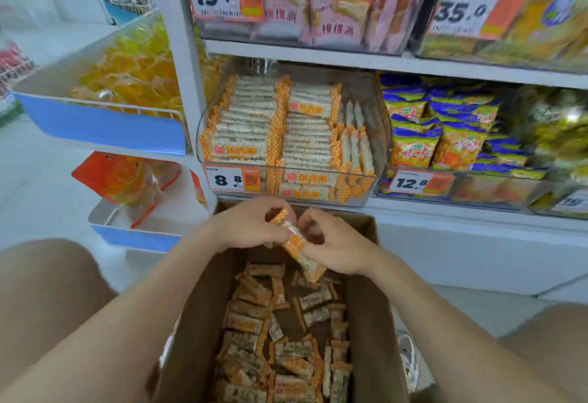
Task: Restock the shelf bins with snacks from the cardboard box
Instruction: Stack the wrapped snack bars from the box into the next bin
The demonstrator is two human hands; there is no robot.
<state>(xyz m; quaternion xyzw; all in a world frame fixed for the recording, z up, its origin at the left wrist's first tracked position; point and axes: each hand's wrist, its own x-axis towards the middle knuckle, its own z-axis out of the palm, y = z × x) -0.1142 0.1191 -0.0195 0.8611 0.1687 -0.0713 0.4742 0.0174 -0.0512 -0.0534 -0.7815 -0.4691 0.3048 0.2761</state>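
An open cardboard box point(366, 323) stands on the floor between my knees, its bottom covered with several orange-and-white wrapped snack bars point(286, 355). Above the box's far end both hands hold a small bunch of the same bars point(297, 243). My left hand point(251, 226) grips their upper end and my right hand point(334, 243) curls round the lower end. Straight ahead, a clear shelf bin point(378, 135) with an 8.8 price tag holds neat stacks of matching bars.
To the right of that bin, a bin of blue-and-yellow snack bags point(423, 135) carries a 12.8 tag. The upper shelf holds pink packs point(334, 11) and yellow bags. At left, blue-fronted racks hold orange jelly cups point(127, 65). The shelf edge point(445, 208) runs just beyond the box.
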